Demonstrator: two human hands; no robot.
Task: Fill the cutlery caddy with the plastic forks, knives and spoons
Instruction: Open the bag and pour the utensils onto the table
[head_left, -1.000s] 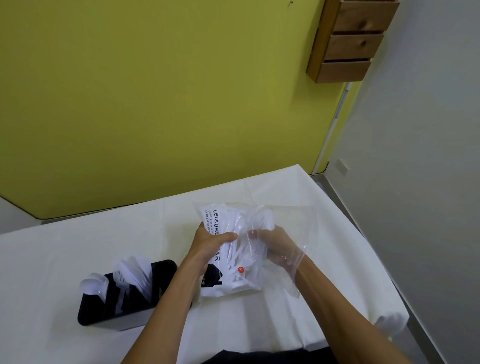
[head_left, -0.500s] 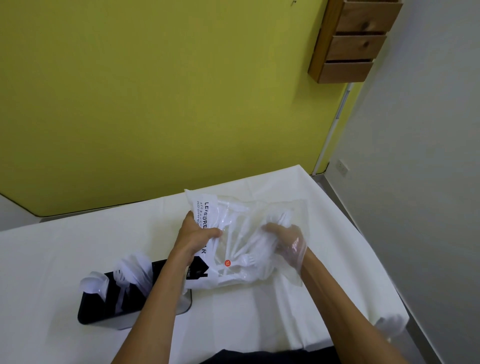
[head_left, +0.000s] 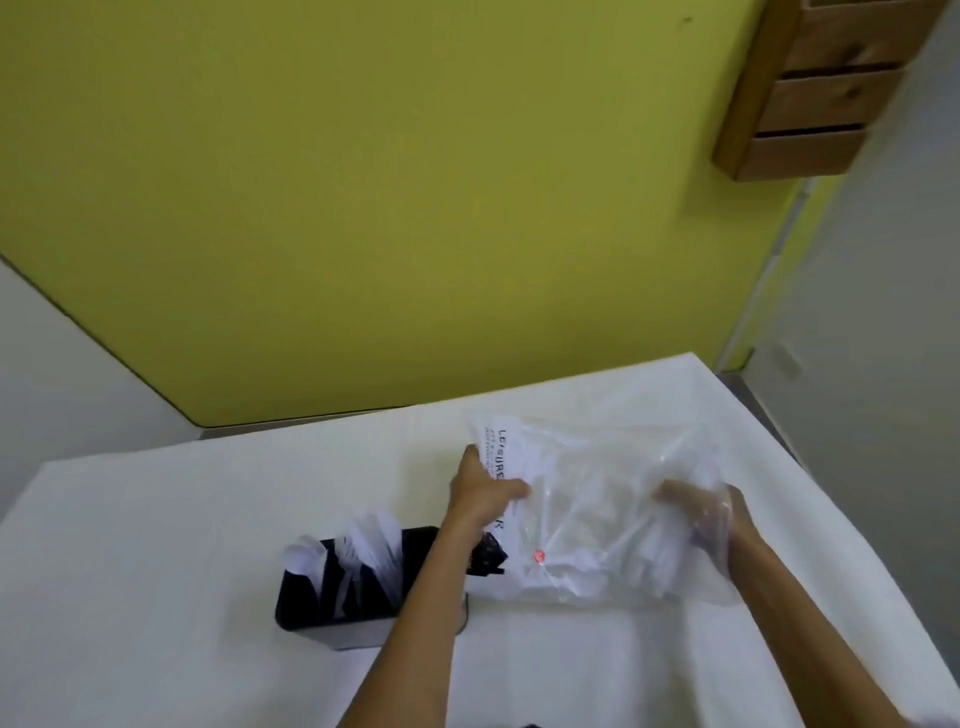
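A yellow-green wall (head_left: 363, 208) backs the white-clothed table (head_left: 156, 571); a wooden drawer unit (head_left: 810, 104) hangs upper right. A clear plastic bag of white cutlery (head_left: 597, 467) sits just right of the black cutlery caddy (head_left: 306, 608), which holds white plastic pieces (head_left: 363, 540). The left forearm (head_left: 415, 623) hides the caddy's right end. The left grip (head_left: 480, 493) pinches the bag's printed edge; the right grip (head_left: 711, 514) is inside the bag, its hold too blurred to tell

We are seeing a clear crinkled plastic bag (head_left: 597, 499) carrying a white label panel with black lettering and a small red dot (head_left: 539, 556). White plastic cutlery (head_left: 371, 535) is filling a black rectangular caddy (head_left: 306, 605) on a plain white desk (head_left: 156, 571). A yellow-green wall (head_left: 363, 208) is glowing behind, beside a brown wooden drawer unit (head_left: 810, 104).
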